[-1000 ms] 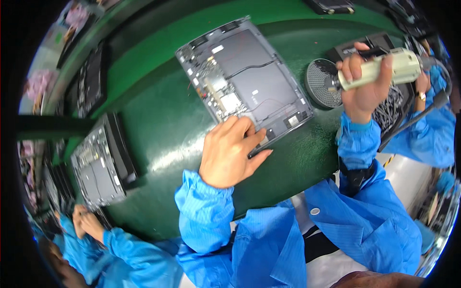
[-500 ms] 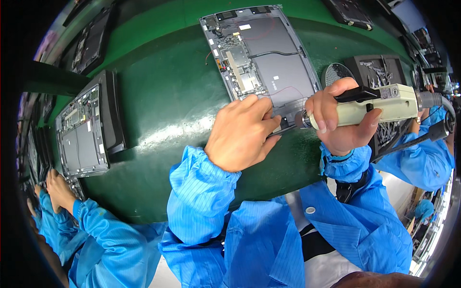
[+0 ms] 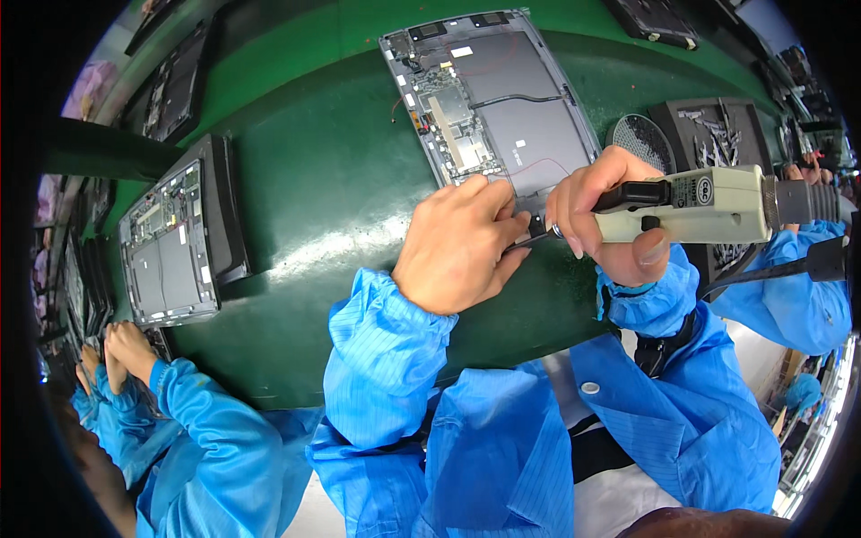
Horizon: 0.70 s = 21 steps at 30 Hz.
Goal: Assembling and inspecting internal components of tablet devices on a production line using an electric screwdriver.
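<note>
My right hand (image 3: 603, 215) is wrapped round a cream electric screwdriver (image 3: 722, 202) with a black lever, held nearly level. Its front end points left, at the near edge of an opened grey tablet-like device (image 3: 538, 108); my fingers partly cover its tip. My left hand (image 3: 462, 242) is closed at that same near edge, thumb and fingertips pressed together beside a small dark part (image 3: 536, 226). What they pinch is hidden. The device lies flat, with a circuit board (image 3: 456, 125) along its left side and thin red wires and a black cable across it.
Right of the device stand a round dish of small dark pieces (image 3: 641, 143) and a black tray (image 3: 753, 134) of metal parts. Another opened device (image 3: 170, 247) leans at the left, near a co-worker's hands (image 3: 130, 354). A thick cable (image 3: 776, 272) hangs at the right, by another person's blue sleeve.
My right hand and the screwdriver have moved a little left, closer to my left hand. My left hand keeps its pinch at the device's near edge. The whole view has shifted slightly.
</note>
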Each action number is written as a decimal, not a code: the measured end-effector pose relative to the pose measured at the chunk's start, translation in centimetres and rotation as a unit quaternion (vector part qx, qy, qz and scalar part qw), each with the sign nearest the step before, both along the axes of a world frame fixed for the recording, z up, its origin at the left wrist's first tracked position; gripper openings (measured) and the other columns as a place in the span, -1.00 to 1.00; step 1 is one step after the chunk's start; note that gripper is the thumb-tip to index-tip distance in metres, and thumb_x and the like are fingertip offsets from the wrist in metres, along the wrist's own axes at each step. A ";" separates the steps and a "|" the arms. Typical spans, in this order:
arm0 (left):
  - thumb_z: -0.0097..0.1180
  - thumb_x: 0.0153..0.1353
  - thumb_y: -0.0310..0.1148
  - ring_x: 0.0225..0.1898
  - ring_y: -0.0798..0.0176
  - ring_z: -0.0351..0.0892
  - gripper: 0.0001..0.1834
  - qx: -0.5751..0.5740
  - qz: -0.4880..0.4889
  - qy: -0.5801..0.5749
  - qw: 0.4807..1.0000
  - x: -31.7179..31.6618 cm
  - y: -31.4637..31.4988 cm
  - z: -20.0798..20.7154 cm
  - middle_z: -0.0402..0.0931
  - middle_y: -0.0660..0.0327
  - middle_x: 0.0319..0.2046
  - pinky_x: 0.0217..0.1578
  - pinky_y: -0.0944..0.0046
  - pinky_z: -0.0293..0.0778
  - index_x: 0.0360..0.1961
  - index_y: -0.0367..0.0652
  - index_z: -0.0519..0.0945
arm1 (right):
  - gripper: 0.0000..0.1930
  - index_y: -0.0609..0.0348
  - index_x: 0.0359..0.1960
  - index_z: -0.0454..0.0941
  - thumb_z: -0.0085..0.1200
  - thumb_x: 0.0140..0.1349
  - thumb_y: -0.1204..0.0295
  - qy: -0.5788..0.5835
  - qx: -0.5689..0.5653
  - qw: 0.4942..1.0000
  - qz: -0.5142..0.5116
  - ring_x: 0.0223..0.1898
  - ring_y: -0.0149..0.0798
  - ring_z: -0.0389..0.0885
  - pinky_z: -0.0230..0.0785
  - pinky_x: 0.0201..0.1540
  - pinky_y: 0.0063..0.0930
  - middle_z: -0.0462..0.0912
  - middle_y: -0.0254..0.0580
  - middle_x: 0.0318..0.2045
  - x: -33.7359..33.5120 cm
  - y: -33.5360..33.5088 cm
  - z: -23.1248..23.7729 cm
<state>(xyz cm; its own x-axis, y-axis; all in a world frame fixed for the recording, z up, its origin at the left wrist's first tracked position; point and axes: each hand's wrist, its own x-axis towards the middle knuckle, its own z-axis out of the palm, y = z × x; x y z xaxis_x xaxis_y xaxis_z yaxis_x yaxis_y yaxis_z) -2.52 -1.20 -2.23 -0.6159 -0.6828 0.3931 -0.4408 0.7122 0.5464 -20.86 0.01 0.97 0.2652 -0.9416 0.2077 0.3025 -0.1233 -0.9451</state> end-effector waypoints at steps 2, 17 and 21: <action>0.37 -0.28 -0.37 -0.43 0.18 0.42 -0.72 -0.002 0.001 0.006 1.000 -0.1 -0.1 0.2 0.38 0.27 -0.48 -0.43 0.18 0.41 -0.43 -0.12 0.66 | -0.20 0.42 -0.16 0.40 0.17 -0.02 -0.24 -0.015 -0.033 0.999 -0.004 -0.67 -0.48 0.37 0.37 -0.41 -0.48 0.41 -0.37 -0.73 -0.2 -0.2 -0.4; 0.40 -0.24 -0.36 -0.43 0.17 0.37 -0.70 -0.001 -0.009 -0.064 0.998 -1.4 0.8 2.1 0.37 0.22 -0.48 -0.47 0.23 0.36 -0.37 -0.13 0.69 | -0.65 0.39 -0.34 0.49 0.07 0.21 0.23 -0.081 -0.093 0.897 -0.425 -0.77 -0.46 0.35 0.39 -0.60 -0.52 0.37 -0.33 -0.79 -10.2 -6.1 -1.3; 0.33 -0.18 -0.53 -0.50 0.18 0.35 -0.86 -0.014 0.071 -0.008 0.997 -1.0 0.5 1.7 0.38 0.20 -0.55 -0.50 0.27 0.30 -0.49 -0.21 0.66 | -0.66 0.39 -0.35 0.51 0.10 0.18 0.24 -0.063 -0.076 0.895 -0.436 -0.77 -0.47 0.36 0.39 -0.59 -0.52 0.38 -0.32 -0.79 -10.0 -6.1 -1.5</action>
<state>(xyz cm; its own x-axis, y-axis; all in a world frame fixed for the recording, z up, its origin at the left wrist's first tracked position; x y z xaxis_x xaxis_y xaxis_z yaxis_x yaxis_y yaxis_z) -3.51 -0.71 -0.51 -0.5196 -0.7528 0.4040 -0.5474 0.6564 0.5192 -30.81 -6.09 -0.51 -0.5907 -0.7377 0.3268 0.1322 -0.4880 -0.8628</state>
